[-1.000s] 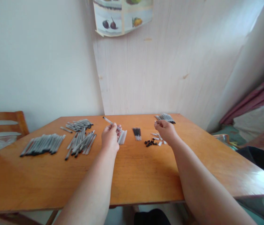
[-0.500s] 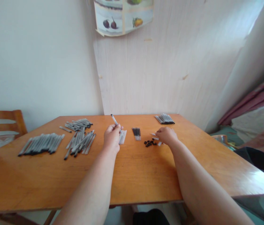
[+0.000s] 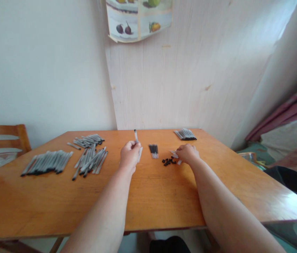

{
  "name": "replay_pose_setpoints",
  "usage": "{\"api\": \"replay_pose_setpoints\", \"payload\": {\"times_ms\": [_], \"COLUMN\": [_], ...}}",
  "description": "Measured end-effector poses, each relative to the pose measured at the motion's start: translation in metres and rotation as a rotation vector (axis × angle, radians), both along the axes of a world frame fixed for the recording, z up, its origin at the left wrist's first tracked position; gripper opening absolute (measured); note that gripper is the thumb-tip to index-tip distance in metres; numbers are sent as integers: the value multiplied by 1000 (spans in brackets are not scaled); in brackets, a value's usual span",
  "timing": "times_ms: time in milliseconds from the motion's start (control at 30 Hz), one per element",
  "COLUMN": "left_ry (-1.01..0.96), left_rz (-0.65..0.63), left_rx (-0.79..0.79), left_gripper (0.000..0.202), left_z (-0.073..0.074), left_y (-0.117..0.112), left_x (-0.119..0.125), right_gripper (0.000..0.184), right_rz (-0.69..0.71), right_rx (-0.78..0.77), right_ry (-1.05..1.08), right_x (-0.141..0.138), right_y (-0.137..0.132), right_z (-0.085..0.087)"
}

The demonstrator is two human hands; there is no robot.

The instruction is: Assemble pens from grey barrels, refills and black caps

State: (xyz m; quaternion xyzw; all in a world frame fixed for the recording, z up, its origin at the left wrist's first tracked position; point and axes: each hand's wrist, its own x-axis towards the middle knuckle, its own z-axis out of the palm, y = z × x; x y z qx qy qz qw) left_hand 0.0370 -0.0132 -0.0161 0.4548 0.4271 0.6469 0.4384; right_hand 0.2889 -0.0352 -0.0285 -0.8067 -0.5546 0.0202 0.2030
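Swung clockwise over the past second, the black-ended pen (image 3: 136, 135) leaves its ten o'clock tilt and now points almost to twelve, while the right hand (image 3: 188, 153) has dropped toward six, away from the far bundle of pens (image 3: 185, 134). The left hand (image 3: 129, 155) is closed around the pen, thumb and fingers pressed on it, black end up, above the middle of the wooden table (image 3: 161, 200). The right hand's fingers are bent downward at the small white cylindrical pieces (image 3: 179, 162); I cannot tell whether they pinch one. Just off its fingertips, toward eight o'clock, lie the small black caps (image 3: 168, 162). At three o'clock from the left hand, between the hands, sits a row of dark-and-clear pen tips (image 3: 153, 151); nearer, clear tubes (image 3: 140, 154) show partly hidden behind that hand. At nine o'clock from it are a loose pile of pens (image 3: 92, 161) and, farther out, a neater row of pens (image 3: 47, 162).
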Motion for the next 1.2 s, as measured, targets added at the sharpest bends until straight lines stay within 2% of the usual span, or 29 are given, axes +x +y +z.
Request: {"api": "replay_pose_setpoints", "payload": {"times_ms": [167, 233, 300, 367, 467, 567, 700, 767, 833, 900, 967, 1033, 1133, 1200], "left_ry": [188, 249, 226, 192, 255, 324, 539, 591, 557, 453, 304, 177, 94, 24], "left_rz": [-1, -26, -61, -101, -155, -175, -177, -143, -51, 67, 128, 71, -212, -384], "left_rx": [121, 156, 158, 164, 228, 282, 408, 448, 463, 455, 400, 282, 73, 3], "left_gripper": [7, 6, 9, 13, 15, 15, 9, 12, 22, 31, 30, 26, 28, 30], "left_z": [-9, -10, -8, -6, -4, -4, -4, -2, 2, 6, 8, 7, 3, 0], "left_y": [3, 1, -2, -7, -13, -16, -18, -19, -21, -23, -23, -23, -23, -22], "left_x": [-3, -4, -4, -3, 0, 2, 3, 3, 2, 3, 5, 8, 15, 18], "right_gripper": [28, 29, 31, 35, 44, 50, 45, 40, 36, 33, 31, 31, 32, 32], "right_rz": [33, 102, 207, 347, 479, 509, 533, 535, 509, 476, 471, 502, 586, 637], "right_rx": [185, 303, 372, 323, 250, 225, 211, 206, 210, 226, 235, 232, 196, 169], "right_ry": [111, 269, 493, 714, 873, 923, 984, 1022, 1065, 1115, 1168, 1219, 1249, 1248], "right_x": [-7, -17, -31, -46, -63, -71, -74, -74, -76, -77, -79, -82, -86, -89], "right_y": [0, -2, -6, -12, -20, -26, -26, -26, -25, -25, -26, -27, -30, -32], "right_z": [8, 11, 14, 16, 19, 20, 20, 20, 20, 20, 19, 18, 17, 16]}}
